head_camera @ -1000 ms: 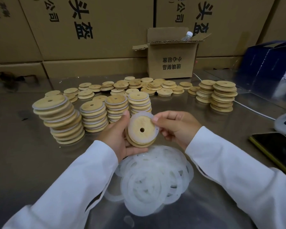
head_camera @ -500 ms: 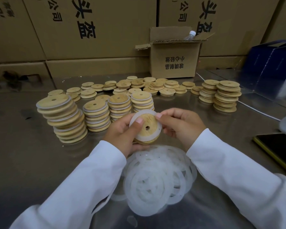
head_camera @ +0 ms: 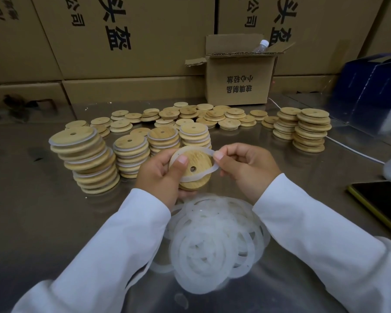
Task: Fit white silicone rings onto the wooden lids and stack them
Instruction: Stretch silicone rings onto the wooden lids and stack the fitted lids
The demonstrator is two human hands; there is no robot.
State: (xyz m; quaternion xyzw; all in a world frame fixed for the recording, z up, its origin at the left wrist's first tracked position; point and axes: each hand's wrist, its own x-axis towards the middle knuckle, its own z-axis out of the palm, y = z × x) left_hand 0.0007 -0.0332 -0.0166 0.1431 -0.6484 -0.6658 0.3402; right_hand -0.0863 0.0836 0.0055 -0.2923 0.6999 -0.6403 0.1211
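Wooden lid, round, one hole, gripped by left hand. Right hand pinches the floppy ring, now stretched sideways.

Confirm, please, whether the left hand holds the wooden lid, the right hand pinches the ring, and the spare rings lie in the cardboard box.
No: in the head view the spare rings lie on the table nearest the person, not in the cardboard box. The rest holds.

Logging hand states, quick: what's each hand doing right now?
Left hand: grips the wooden lid, thumb pressing the silicone ring onto it.
Right hand: pinches the ring's edge.
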